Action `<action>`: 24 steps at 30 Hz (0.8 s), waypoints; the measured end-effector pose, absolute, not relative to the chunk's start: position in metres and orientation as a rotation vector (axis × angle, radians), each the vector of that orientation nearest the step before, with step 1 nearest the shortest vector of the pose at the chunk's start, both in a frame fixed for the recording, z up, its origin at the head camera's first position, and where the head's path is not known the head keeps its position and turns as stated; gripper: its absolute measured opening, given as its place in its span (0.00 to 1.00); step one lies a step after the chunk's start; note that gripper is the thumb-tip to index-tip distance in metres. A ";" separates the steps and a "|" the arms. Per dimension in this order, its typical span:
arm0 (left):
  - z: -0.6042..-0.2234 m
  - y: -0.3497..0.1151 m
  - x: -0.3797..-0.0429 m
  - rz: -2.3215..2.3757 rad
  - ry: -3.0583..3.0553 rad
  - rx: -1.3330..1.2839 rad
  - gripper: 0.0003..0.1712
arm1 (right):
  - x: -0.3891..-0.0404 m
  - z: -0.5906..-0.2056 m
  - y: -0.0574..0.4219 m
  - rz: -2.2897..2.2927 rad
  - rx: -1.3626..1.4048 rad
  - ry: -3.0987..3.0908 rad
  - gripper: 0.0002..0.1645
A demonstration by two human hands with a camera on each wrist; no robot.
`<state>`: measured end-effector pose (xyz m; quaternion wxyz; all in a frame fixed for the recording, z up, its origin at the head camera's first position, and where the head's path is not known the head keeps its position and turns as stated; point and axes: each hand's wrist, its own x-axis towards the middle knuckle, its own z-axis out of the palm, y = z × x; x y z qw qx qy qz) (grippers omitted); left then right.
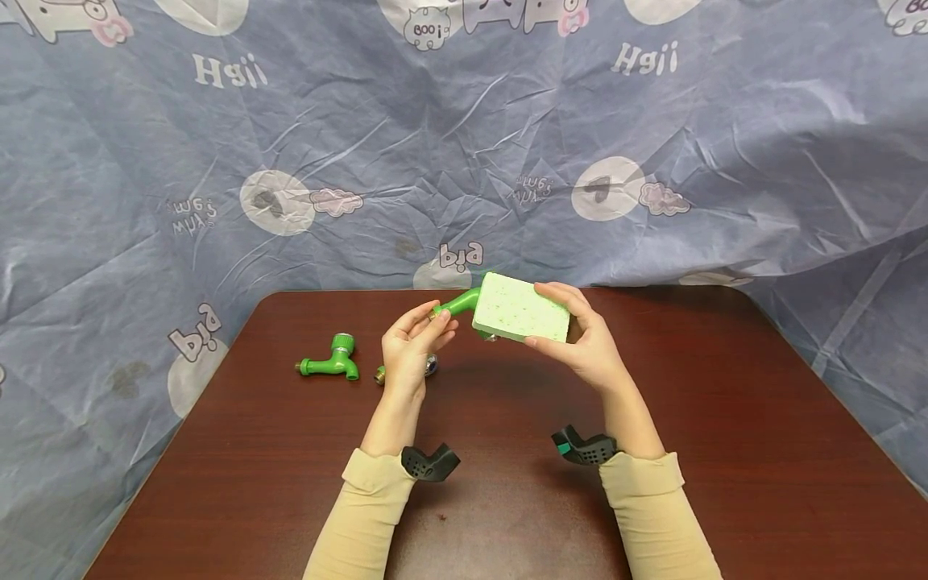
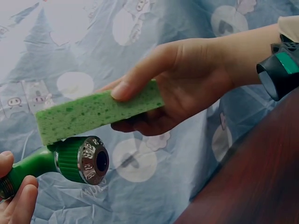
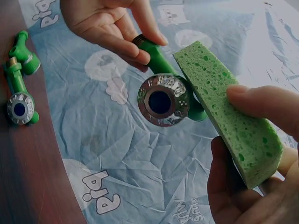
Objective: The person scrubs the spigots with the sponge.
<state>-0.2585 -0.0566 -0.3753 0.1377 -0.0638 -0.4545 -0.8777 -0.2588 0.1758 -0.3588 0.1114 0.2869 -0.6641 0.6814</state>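
Green tap (image 1: pixel 462 302) | head view: sponge (image 1: pixel 520 309) hides part | left fingers (image 2: pixel 28 199) pinch tap | right fingers (image 1: pixel 569 299) grip sponge

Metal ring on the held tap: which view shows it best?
The right wrist view: there the metal ring nearly faces the camera, whole, around its dark opening. The left wrist view shows it at a slant; the head view, only a sliver below the sponge.

We see a brown table (image 1: pixel 725 387) backed by a wrinkled cartoon-print cloth (image 1: pixel 435 153), perhaps a makeshift filming corner, though the cloth hides what lies behind.
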 end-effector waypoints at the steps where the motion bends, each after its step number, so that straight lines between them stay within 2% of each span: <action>1: -0.375 -0.057 -0.258 -2.540 -1.313 -0.184 0.13 | -0.259 -0.359 0.175 1.979 0.837 -1.957 0.40; 10: -0.375 -0.061 -0.260 -2.544 -1.289 -0.133 0.12 | -0.263 -0.358 0.184 1.850 0.554 -1.857 0.40; 17: -0.377 -0.056 -0.259 -2.543 -1.307 -0.193 0.13 | -0.257 -0.354 0.167 1.898 0.664 -1.820 0.40; 24: -0.379 -0.050 -0.256 -2.541 -1.376 -0.261 0.13 | -0.237 -0.340 0.139 1.741 0.634 -1.956 0.38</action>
